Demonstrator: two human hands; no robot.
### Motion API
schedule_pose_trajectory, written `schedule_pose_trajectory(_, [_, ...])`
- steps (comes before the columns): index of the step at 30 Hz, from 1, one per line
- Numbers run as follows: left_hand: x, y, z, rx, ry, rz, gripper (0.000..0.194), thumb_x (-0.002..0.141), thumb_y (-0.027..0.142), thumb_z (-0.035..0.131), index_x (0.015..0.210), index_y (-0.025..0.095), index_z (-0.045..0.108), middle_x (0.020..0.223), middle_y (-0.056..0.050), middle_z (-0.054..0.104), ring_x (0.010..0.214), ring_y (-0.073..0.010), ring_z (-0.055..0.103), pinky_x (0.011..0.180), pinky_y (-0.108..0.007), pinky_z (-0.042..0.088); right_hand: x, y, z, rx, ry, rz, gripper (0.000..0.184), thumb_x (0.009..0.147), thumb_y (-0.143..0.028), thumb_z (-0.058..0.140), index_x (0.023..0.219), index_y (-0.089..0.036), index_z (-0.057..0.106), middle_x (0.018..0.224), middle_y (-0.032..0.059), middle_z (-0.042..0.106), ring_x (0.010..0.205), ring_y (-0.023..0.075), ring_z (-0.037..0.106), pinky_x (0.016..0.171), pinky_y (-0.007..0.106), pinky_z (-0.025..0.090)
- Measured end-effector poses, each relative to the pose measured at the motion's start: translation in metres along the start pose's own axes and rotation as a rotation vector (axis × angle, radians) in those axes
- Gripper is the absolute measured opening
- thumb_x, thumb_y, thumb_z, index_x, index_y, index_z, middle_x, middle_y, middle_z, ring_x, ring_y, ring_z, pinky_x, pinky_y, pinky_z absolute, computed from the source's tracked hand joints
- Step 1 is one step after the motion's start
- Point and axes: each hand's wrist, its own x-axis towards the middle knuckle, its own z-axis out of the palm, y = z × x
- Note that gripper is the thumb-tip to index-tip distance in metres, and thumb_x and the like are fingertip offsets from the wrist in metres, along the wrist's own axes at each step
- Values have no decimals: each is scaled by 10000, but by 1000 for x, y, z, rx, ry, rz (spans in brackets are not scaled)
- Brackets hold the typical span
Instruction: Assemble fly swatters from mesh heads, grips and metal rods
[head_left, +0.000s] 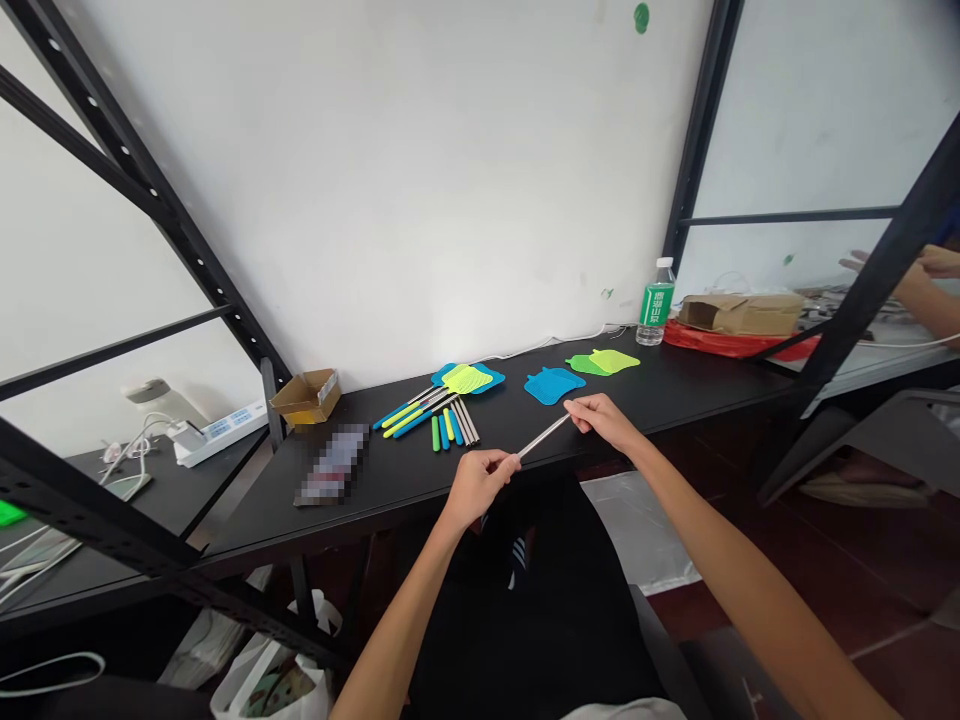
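A thin silvery metal rod (544, 436) is stretched between my two hands above the table's front edge. My left hand (480, 482) is closed around its near end, and the fingers of my right hand (601, 420) pinch the far end. Just beyond my right hand lie blue fly swatter heads (553, 385), with green and yellow heads (613, 361) behind them. Left of these, assembled fly swatters (420, 408) rest in a pile, their blue and yellow handles pointing left. Short coloured handles (447, 428) and several loose metal rods (466, 423) lie in front of that pile.
On the black table (405, 480) stand a small cardboard box (306, 398) and, at the back right, a water bottle (656, 303). A blurred flat item (334, 465) lies at left. Black metal posts (694, 140) rise at both sides. A power strip (223, 432) sits further left.
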Motion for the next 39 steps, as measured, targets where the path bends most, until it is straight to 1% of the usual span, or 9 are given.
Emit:
schedule_pose_trajectory(5, [2,-1,1,-44,-10,-16,432,857,542,600,811,146,767,615,-38,631,549,-140,545,498,-232,405,3,2,1,67,27,18,545,822,-653,596,521,-209,501,455,-23,408,490,131,411,543,293,367])
schedule_pose_trajectory(11, [2,-2,2,-99,44,-46,395,826,531,647,803,153,761,613,-39,637,534,-142,548,458,-229,440,5,4,3,152,103,42,538,815,-587,646,475,-212,464,450,-28,361,466,120,349,511,298,304])
schedule_pose_trajectory(15, [3,-2,-6,-57,76,-30,360,823,507,664,822,162,769,643,-46,659,543,-154,569,452,-237,473,7,7,2,145,161,50,538,824,-556,646,463,-213,443,448,-24,362,464,121,359,514,301,301])
schedule_pose_trajectory(20, [2,-2,-42,155,162,96,282,814,461,694,844,195,784,783,-65,749,686,-208,669,624,-279,521,11,13,0,239,242,78,538,794,-542,676,466,-225,390,459,-33,329,446,114,344,483,303,288])
schedule_pose_trajectory(23, [-2,-4,-71,248,154,84,298,820,469,685,853,191,787,824,-69,759,713,-214,671,644,-274,499,12,16,-1,306,279,79,536,779,-533,699,477,-227,379,475,-38,308,450,112,342,474,302,294])
schedule_pose_trajectory(26, [-5,-9,-99,352,134,27,357,827,506,657,863,176,790,760,-57,742,665,-197,636,604,-255,457,13,20,-2,322,303,78,529,771,-549,706,489,-232,391,477,-35,312,457,119,357,471,306,320])
schedule_pose_trajectory(29, [-11,-14,-126,441,105,-23,458,864,562,574,834,156,784,587,-27,651,538,-159,550,524,-237,380,15,25,-4,344,317,79,531,753,-566,723,497,-234,397,481,-30,328,471,127,384,476,309,356])
schedule_pose_trajectory(34, [-30,-17,-167,492,209,-74,555,870,618,501,761,142,764,488,-1,524,474,-132,462,488,-225,317,17,30,-7,400,347,68,554,724,-585,753,506,-229,389,516,-27,335,511,131,411,487,301,389])
schedule_pose_trajectory(39, [-42,-15,-183,468,304,-117,544,903,594,465,664,156,682,509,-7,524,486,-133,456,498,-230,337,15,26,-7,368,329,65,559,736,-613,737,513,-230,396,502,-27,331,514,141,429,496,308,398])
